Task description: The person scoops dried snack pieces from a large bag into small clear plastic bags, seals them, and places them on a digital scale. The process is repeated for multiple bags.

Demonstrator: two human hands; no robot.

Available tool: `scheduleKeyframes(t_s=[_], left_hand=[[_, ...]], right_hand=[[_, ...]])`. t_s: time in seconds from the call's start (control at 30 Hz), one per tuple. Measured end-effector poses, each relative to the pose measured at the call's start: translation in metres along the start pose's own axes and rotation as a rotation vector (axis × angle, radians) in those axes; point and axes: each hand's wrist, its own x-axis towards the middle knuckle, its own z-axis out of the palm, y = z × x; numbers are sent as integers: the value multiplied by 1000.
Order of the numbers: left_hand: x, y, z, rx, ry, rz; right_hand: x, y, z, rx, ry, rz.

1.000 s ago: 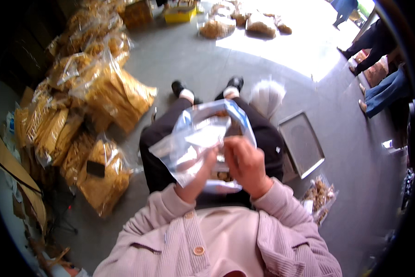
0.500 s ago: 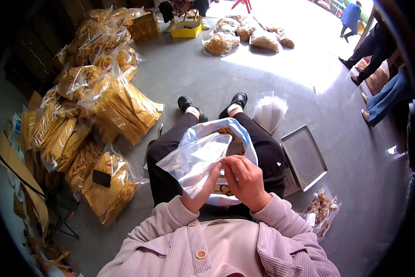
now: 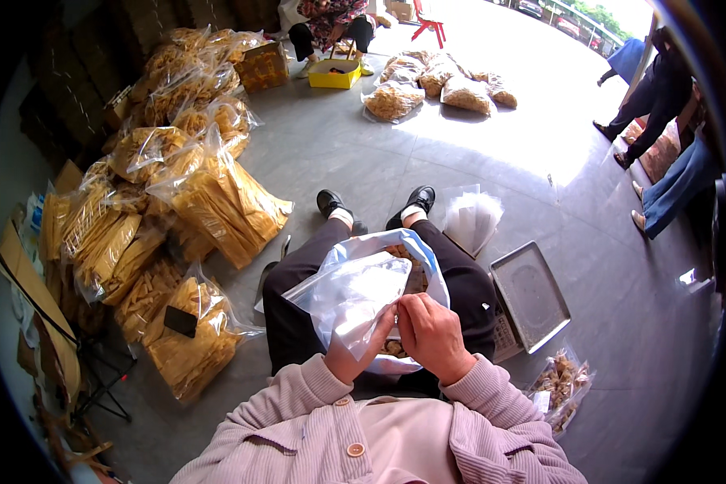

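In my left hand (image 3: 359, 352) is a clear, flat plastic bag (image 3: 361, 294), which fans out to the left above my lap. My right hand (image 3: 435, 335) is closed, its thumb and finger pinched together at the bag's right edge, meeting the left fingertips. Beneath both hands, a larger white and blue bag (image 3: 439, 284) stands with its mouth spread between my thighs. Brown dried pieces (image 3: 393, 348) show inside it, partly hidden by the clear bag and my hands.
Right of my legs lie a metal tray (image 3: 532, 294), a stack of clear bags (image 3: 471, 219) and a small filled bag (image 3: 563, 385). Filled bags (image 3: 217, 202) heap up on the left, a dark phone (image 3: 180, 321) on one. More bags (image 3: 465, 95), a yellow box (image 3: 334, 73) and people are farther off.
The view has tilted up a little, so the far floor and a red chair show more. The clear bag has turned slightly and lies flatter. Both hands stay together at its edge.
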Motion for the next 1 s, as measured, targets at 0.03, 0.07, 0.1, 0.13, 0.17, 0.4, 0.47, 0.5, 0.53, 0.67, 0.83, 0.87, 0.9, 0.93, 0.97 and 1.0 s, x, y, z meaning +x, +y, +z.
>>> scheduleKeyframes(t_s=[0.03,0.07,0.1,0.13,0.17,0.4,0.47,0.5,0.53,0.67,0.83,0.87,0.9,0.93,0.97,1.0], left_hand=[[0,-1,2,4,25,27],[0,-2,3,8,49,53],[0,-4,3,8,44,56],[-2,-8,4,9,38,60],[-2,-10,4,9,33,63],[2,-6,4,-230,13,-80],[3,-3,1,-232,-27,-111],[4,-2,1,-216,-22,-107],[5,-1,2,-200,-18,-101],[5,1,-2,-238,16,-170],[4,3,0,-363,28,-308],[5,3,2,-414,20,-345],[7,2,4,-465,13,-383],[7,2,3,-508,5,-426],[7,2,2,-513,-11,-436],[7,2,1,-519,-26,-447]], right_hand=[[0,0,0,0,-1,-5],[-1,1,0,-1,-1,-9],[-1,1,-1,-1,-1,-14],[-1,0,-1,-11,-5,-11],[-1,-1,-2,-21,-8,-9],[3,2,-4,-54,-12,-1],[3,4,-4,-42,15,17],[3,5,-3,-36,29,27],[3,8,-4,-59,47,69],[3,16,-22,142,53,218],[-1,-2,-14,224,68,104],[-4,-1,-10,213,91,91],[-6,1,-7,202,114,78],[-10,3,-4,167,115,66],[-10,4,-3,183,128,68],[-9,5,-2,199,141,70]])
